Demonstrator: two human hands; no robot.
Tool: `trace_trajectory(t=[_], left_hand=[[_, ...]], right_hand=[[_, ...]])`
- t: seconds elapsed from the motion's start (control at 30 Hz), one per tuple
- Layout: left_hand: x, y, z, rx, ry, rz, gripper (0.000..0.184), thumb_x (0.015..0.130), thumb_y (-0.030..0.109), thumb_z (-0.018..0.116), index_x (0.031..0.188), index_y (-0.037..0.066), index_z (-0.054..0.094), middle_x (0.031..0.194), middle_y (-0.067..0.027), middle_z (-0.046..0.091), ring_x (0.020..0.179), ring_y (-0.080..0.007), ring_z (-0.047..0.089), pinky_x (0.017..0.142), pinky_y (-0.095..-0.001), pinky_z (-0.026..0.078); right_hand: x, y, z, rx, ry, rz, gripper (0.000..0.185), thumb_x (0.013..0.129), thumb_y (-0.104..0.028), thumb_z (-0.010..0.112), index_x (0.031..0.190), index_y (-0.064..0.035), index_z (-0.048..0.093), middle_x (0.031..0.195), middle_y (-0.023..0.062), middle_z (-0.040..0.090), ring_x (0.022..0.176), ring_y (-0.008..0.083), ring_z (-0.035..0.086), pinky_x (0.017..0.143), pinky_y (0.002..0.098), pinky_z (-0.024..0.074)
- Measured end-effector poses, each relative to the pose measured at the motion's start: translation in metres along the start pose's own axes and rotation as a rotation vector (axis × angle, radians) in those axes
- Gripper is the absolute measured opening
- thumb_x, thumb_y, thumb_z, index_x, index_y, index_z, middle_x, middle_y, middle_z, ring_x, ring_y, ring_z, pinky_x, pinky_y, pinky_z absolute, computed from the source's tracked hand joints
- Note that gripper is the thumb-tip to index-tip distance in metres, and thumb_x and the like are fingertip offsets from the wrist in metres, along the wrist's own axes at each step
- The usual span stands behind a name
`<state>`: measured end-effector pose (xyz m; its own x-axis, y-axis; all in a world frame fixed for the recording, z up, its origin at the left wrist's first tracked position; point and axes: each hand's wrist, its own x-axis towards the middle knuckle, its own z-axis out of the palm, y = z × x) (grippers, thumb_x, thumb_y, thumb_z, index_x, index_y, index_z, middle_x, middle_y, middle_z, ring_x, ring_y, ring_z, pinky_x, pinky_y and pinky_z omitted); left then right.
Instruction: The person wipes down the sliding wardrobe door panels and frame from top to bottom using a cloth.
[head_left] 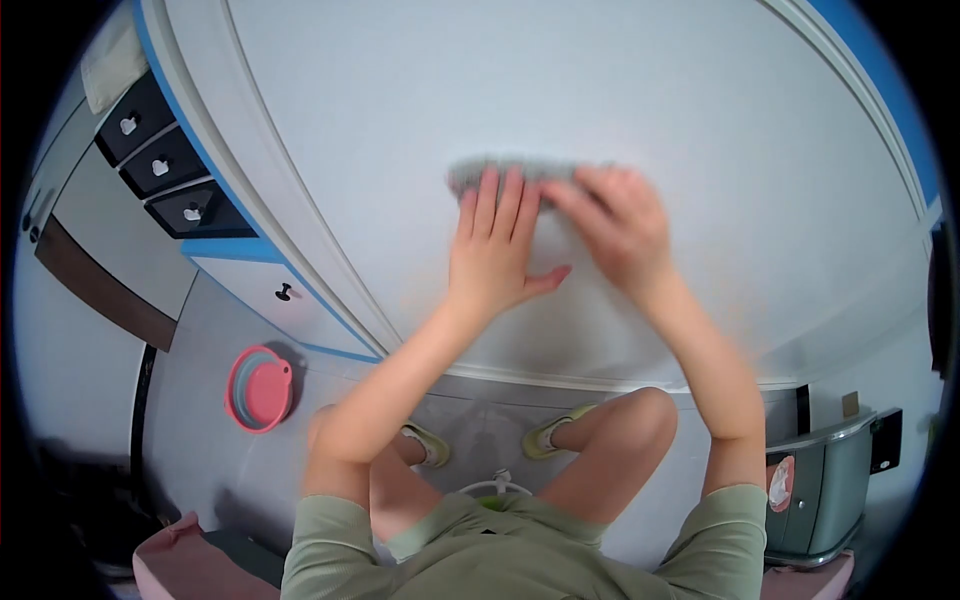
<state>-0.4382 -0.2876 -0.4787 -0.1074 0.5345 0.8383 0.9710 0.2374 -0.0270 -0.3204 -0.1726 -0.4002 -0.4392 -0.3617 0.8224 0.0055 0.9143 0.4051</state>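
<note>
A grey cloth (470,176), blurred and bunched into a long strip, lies against a large white panel (400,100). My left hand (495,240) rests on the cloth with its fingers stretched out and spread, the thumb pointing right. Just to the right, my right hand (620,225) is curled at the cloth's right end. Its fingers are bent together and smeared by motion, and they seem to pinch the cloth's edge.
A pink and grey basin (262,388) stands on the floor at the left. Black drawers (160,168) and a white cabinet door (270,292) are beside the panel. A dark green cabinet (835,490) stands at the lower right. My knees and feet are below the panel.
</note>
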Motion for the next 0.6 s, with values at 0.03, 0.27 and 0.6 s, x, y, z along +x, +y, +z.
trace_trajectory(t=[0.03,0.27,0.6], left_hand=[[-0.024,0.004,0.012,-0.004,-0.071,-0.041,0.091,0.062,0.057,0.066,0.129,0.001,0.042,0.138,-0.0166,0.035,0.130,-0.0347,0.028,0.104,-0.0478,0.025],[-0.094,0.002,0.042,0.029,-0.192,0.036,0.084,0.069,0.057,0.060,0.128,0.000,0.043,0.136,-0.0200,0.035,0.131,-0.0360,0.027,0.106,-0.0493,0.022],[0.116,0.018,-0.052,0.094,0.248,0.171,0.089,0.077,0.052,0.049,0.139,-0.004,0.021,0.145,-0.0239,0.017,0.135,-0.0419,0.013,0.107,-0.0532,0.013]], right_hand=[[-0.023,-0.009,0.005,0.025,-0.062,0.014,0.033,0.064,-0.010,0.059,0.097,-0.0116,0.065,0.095,0.0021,0.055,0.077,0.0182,0.052,0.062,0.0290,0.0455],[-0.078,-0.033,0.023,0.084,-0.118,-0.056,0.025,0.068,-0.010,0.062,0.093,-0.0110,0.064,0.093,0.0002,0.053,0.077,0.0159,0.051,0.063,0.0282,0.0463],[0.072,0.055,-0.037,-0.212,0.339,-0.042,0.026,0.065,-0.008,0.061,0.092,-0.0092,0.063,0.093,0.0041,0.055,0.080,0.0213,0.053,0.067,0.0307,0.0459]])
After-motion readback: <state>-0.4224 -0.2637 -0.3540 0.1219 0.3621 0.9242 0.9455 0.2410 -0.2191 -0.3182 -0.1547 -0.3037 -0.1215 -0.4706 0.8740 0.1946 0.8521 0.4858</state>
